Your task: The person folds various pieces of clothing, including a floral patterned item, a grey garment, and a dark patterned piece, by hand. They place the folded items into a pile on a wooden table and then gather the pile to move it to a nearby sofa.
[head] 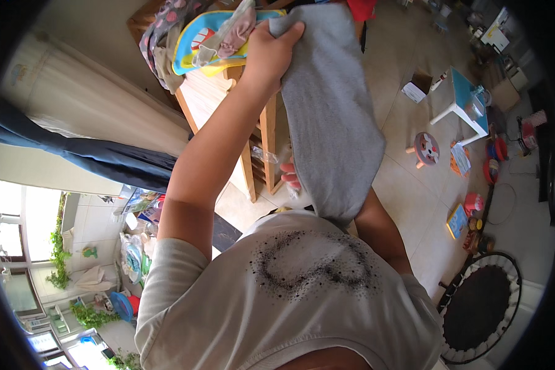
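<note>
A piece of grey fabric (pixel 333 111), possibly a garment, hangs lengthwise before my chest. My left hand (pixel 273 51) grips its upper left edge, with the thumb lying on top of the fabric. My right forearm passes behind the lower end of the fabric, which hides most of that hand. Reddish fingertips (pixel 290 175) show past the fabric's left edge, seemingly those of my right hand. Whether that hand grips the fabric cannot be told. Just beyond my left hand, a small pink and whitish garment (pixel 236 34) lies on a blue and yellow item (pixel 182 55).
Under the clothes stands a wooden frame (pixel 269 138) with a pale top. Curtains (pixel 97 152) hang to the left. On the tiled floor at right are a small round stool (pixel 427 148), a blue-topped little table (pixel 465 92), an open box (pixel 416 88), toys and a mini trampoline (pixel 478 307).
</note>
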`<act>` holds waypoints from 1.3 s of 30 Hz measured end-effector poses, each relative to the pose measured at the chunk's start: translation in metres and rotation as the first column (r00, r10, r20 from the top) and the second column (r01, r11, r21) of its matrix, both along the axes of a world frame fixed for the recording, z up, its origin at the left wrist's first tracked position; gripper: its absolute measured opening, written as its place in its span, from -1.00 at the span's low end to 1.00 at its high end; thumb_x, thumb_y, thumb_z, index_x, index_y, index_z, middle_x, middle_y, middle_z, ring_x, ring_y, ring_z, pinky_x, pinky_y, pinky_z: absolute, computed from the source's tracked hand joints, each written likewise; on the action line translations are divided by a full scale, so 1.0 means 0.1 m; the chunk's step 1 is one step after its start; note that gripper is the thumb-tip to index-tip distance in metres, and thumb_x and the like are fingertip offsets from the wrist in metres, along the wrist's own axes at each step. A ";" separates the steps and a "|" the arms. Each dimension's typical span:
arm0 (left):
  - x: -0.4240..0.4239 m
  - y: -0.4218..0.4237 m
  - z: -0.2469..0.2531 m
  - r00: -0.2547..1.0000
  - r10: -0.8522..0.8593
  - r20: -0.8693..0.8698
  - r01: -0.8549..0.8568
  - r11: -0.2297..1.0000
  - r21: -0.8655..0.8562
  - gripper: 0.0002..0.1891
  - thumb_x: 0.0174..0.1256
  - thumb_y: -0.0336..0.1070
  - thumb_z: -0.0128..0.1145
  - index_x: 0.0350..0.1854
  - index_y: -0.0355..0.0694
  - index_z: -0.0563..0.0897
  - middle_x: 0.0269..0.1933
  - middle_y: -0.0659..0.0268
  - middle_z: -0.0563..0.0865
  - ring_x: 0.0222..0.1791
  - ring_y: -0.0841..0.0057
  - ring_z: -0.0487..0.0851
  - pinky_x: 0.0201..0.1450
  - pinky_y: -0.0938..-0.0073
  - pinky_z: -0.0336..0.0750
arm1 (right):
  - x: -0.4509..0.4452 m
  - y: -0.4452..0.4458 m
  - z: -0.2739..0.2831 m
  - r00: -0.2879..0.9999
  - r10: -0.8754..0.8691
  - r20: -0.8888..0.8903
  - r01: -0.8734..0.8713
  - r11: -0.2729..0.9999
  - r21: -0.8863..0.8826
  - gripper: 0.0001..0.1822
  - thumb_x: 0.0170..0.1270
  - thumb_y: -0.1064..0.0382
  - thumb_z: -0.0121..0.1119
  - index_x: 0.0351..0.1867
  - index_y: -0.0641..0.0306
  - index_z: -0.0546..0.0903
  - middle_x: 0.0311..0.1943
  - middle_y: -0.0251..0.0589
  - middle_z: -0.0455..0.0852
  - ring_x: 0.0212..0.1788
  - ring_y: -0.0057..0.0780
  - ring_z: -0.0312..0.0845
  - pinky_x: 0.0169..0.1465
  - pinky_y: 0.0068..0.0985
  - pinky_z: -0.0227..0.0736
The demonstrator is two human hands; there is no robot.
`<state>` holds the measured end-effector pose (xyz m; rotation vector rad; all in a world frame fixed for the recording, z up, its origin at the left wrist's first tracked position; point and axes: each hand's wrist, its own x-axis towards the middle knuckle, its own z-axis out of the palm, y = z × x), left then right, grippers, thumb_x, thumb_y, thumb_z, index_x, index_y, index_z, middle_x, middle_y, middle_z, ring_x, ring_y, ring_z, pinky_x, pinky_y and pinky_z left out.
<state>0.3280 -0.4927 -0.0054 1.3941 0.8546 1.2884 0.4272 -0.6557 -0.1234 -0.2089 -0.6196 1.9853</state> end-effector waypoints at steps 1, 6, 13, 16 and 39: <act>-0.03 0.15 -0.25 0.994 0.023 -0.106 -0.023 1.000 0.004 -0.69 0.16 -0.24 0.24 -0.16 -0.36 0.58 -0.29 0.22 0.68 -0.28 0.51 0.61 -0.18 0.47 0.48 | -0.08 -0.06 0.01 1.000 0.009 0.022 -0.009 1.000 -0.007 -0.36 0.20 0.13 0.15 0.26 0.36 0.27 0.20 -0.08 0.38 0.21 -0.31 0.36 0.27 -0.46 0.25; -0.21 0.25 -1.60 0.828 0.178 -0.531 -0.092 0.978 0.185 -0.56 0.04 -0.14 0.29 -0.12 -0.38 0.57 -0.24 -0.04 0.68 -0.16 0.10 0.64 -0.12 0.30 0.49 | -0.22 -0.29 0.16 0.987 -0.028 0.156 0.021 0.999 0.042 -0.38 0.25 0.15 0.09 0.28 0.37 0.22 0.25 -0.07 0.32 0.25 -0.32 0.32 0.30 -0.47 0.22; -0.61 -0.04 -2.70 0.650 -0.389 -0.653 0.487 0.873 -0.035 -0.62 0.08 -0.22 0.23 -0.08 -0.32 0.56 -0.21 -0.02 0.66 -0.14 0.05 0.61 -0.02 0.28 0.46 | -0.18 -0.08 0.44 0.935 -0.255 0.246 0.228 0.965 0.132 -0.41 0.32 0.20 -0.01 0.32 0.37 0.16 0.32 -0.06 0.24 0.30 -0.33 0.25 0.34 -0.49 0.18; -0.65 -0.49 -1.89 0.769 -0.180 -0.613 0.303 0.948 0.102 -0.75 0.20 -0.33 0.16 -0.11 -0.32 0.56 -0.23 0.11 0.67 -0.20 0.24 0.63 -0.06 0.42 0.47 | -0.14 0.13 0.48 0.897 -0.360 0.255 0.331 0.932 0.148 -0.46 0.38 0.23 -0.09 0.33 0.37 0.14 0.34 -0.06 0.21 0.33 -0.35 0.22 0.37 -0.51 0.11; -1.14 -0.55 -1.12 0.701 -0.652 0.289 0.713 0.649 -0.264 -0.56 0.09 -0.33 0.32 0.02 -0.35 0.52 -0.09 0.36 0.64 -0.07 0.65 0.56 0.07 0.59 0.40 | -0.36 0.88 0.34 0.429 -0.608 0.668 0.014 0.744 0.668 -0.26 0.31 0.26 -0.06 0.43 0.27 -0.13 0.45 -0.15 -0.10 0.48 -0.41 -0.20 0.43 -0.49 -0.17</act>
